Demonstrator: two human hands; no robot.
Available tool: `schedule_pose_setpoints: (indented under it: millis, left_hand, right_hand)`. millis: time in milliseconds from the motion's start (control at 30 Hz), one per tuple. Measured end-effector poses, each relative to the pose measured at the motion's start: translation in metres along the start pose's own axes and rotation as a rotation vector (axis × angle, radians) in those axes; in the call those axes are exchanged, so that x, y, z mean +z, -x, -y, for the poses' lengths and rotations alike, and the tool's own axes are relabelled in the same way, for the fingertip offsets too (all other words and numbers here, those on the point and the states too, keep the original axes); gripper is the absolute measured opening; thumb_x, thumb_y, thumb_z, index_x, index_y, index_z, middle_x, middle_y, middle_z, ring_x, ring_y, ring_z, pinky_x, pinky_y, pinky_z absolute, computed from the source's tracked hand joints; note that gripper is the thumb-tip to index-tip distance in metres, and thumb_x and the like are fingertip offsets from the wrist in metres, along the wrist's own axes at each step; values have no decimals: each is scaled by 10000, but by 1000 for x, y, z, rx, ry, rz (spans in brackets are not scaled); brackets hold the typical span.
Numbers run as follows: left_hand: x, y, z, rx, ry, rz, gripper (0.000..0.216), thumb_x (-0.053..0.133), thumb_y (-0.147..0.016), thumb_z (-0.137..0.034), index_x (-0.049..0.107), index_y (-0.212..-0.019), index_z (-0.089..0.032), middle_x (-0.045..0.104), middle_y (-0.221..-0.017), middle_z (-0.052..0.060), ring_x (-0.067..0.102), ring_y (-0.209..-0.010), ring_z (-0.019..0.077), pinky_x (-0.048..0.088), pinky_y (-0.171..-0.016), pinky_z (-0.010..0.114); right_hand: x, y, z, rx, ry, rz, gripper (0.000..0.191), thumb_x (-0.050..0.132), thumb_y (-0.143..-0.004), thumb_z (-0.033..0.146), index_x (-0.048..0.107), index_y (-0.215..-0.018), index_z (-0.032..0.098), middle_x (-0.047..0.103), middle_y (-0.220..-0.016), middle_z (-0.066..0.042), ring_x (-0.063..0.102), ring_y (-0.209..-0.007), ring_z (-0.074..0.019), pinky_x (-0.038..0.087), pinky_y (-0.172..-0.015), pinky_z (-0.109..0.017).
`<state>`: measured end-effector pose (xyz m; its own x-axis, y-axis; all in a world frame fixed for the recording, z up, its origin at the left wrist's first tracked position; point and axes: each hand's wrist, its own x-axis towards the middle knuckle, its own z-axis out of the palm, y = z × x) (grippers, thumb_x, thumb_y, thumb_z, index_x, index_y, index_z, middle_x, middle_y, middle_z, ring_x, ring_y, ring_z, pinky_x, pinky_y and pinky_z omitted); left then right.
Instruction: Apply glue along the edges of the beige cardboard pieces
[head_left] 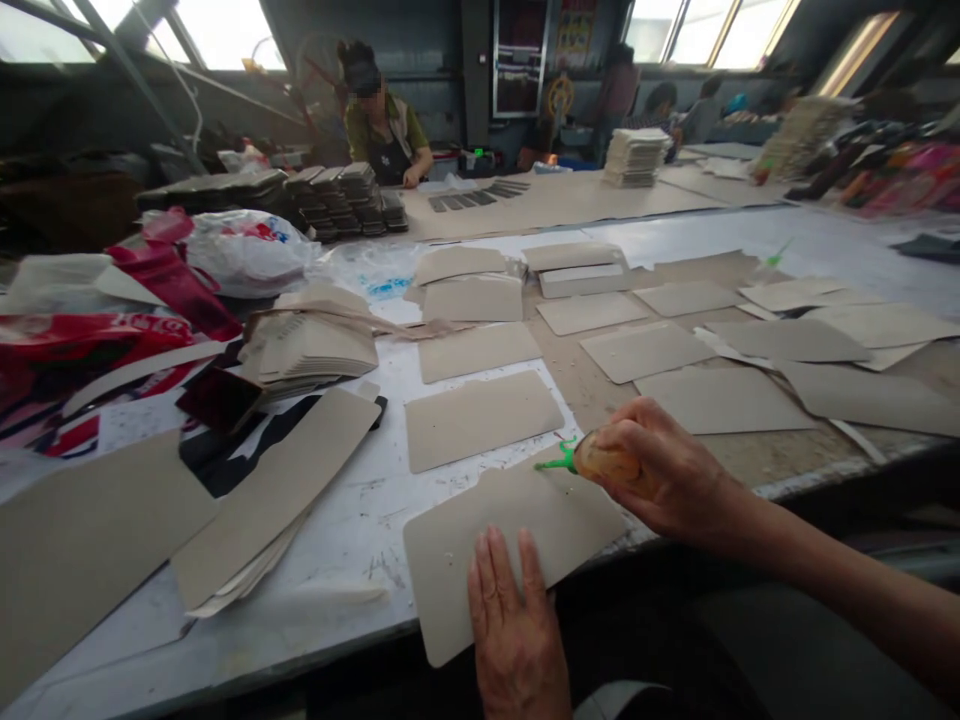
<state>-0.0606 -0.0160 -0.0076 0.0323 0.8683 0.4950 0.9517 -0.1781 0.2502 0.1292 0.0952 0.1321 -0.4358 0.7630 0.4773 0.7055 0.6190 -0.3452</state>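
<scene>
My left hand [514,625] lies flat, fingers stretched out, on the near edge of a grey cardboard piece [457,545] at the table's front edge. My right hand [664,475] is closed round a small orange glue bottle [604,462]. The bottle's green nozzle [556,464] touches the top edge of the same cardboard piece. More grey cardboard pieces [480,418] lie in rows beyond it.
Stacks of cardboard [315,345] and long strips [277,490] lie to the left, beside red and white plastic bags [172,270]. Several flat pieces [720,400] cover the right side. A person [382,125] works at the far end near dark stacks [345,200]; others sit further back.
</scene>
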Motion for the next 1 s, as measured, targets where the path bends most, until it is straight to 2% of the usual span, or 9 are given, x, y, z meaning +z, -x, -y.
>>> schedule_pose_setpoints:
  millis: [267,433,700,800,1000]
  left_hand:
    - [4,1,2,7,-68,-16,736,576,-869,-138,244,-1521,-212,354,-1530,190,337,-1413,341,355,-1132,515]
    - [4,1,3,12,-78,-12,732,570,-879,-150,230,-1525,-203,367,-1518,206,327,-1417,347,362,-1121,524]
    - [2,-1,-5,-19,-36,-61,624,483,-881,-66,343,-1482,-154,397,-1491,230,352,-1402,355,396,-1092,534]
    - [1,0,-7,-13,-21,-44,590,496,-870,-69,399,-1449,-134,387,-1497,233,346,-1404,358,404,-1091,530]
    - [3,0,-8,-32,-24,-106,610,481,-834,-19,413,-1432,-120,407,-1483,232,357,-1399,348,434,-1071,525]
  right_hand:
    - [-17,13,-23,81,30,-44,186,648,-804,209,564,-969,225,515,-948,-75,566,-855,-242,513,-736,-370]
    - [-17,13,-23,115,-10,-53,188,643,-802,214,561,-971,227,505,-937,-76,559,-854,-251,520,-738,-396]
    - [12,-3,8,56,-147,-37,214,643,-805,175,548,-987,235,500,-937,-61,554,-857,-224,514,-748,-365]
    - [26,-12,23,33,-209,-13,210,641,-796,162,556,-976,232,515,-929,-58,560,-853,-220,516,-750,-358]
    - [45,-26,44,-27,-281,23,173,622,-836,169,543,-979,227,510,-932,-59,552,-864,-206,514,-757,-347]
